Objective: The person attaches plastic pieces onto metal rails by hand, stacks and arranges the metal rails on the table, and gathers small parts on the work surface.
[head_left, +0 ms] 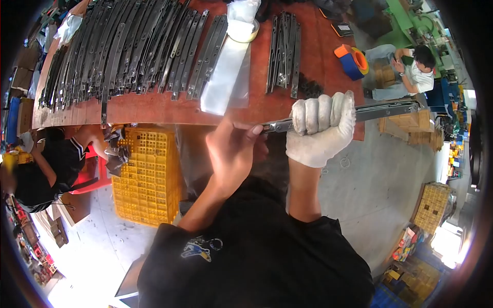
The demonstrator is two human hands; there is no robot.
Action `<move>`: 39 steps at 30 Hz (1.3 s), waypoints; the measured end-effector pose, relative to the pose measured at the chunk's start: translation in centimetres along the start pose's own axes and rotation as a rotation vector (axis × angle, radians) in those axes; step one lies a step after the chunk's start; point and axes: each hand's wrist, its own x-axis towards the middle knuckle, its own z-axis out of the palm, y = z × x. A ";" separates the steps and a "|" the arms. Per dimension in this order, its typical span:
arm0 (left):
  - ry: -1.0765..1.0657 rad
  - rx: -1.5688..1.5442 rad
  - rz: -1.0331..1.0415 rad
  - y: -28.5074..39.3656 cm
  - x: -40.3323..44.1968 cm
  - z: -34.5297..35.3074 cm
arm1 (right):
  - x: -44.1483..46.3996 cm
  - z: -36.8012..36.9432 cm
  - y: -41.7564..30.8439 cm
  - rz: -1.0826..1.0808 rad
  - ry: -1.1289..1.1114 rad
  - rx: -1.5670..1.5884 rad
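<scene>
On a workshop floor (359,190), grey and marked, a person works at a red table (313,46) crowded on its left with rows of dark metal strips (123,51). A smaller bunch of strips (284,51) lies right of the table's middle, clear plastic film (223,77) between. A yellow crate (146,174) stands against the table's near side; a seated person (418,74) is beyond its right edge, near green machinery (405,20). Above the table's near right edge, a metal rail (382,111), slim, dark grey and glossy, pierced near its outer end, juts past the corner. The gloved right hand (321,128) clenches around it; the bare left hand (228,151) pinches its inner end between thumb and fingers.
</scene>
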 end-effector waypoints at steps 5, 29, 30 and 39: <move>-0.105 0.027 -0.138 -3.8 1.9 0.4 | 2.2 -2.6 -0.3 0.045 -0.251 -0.196; -0.052 0.040 -0.190 -5.5 0.5 -5.2 | 18.6 -16.2 4.2 0.055 -0.115 -2.399; -0.057 0.061 -0.172 -5.8 0.4 -5.4 | 18.4 -16.5 4.0 0.028 -0.170 -2.420; -0.151 0.658 0.446 -10.5 3.0 -1.9 | 10.3 -2.4 12.8 0.206 -0.711 -2.122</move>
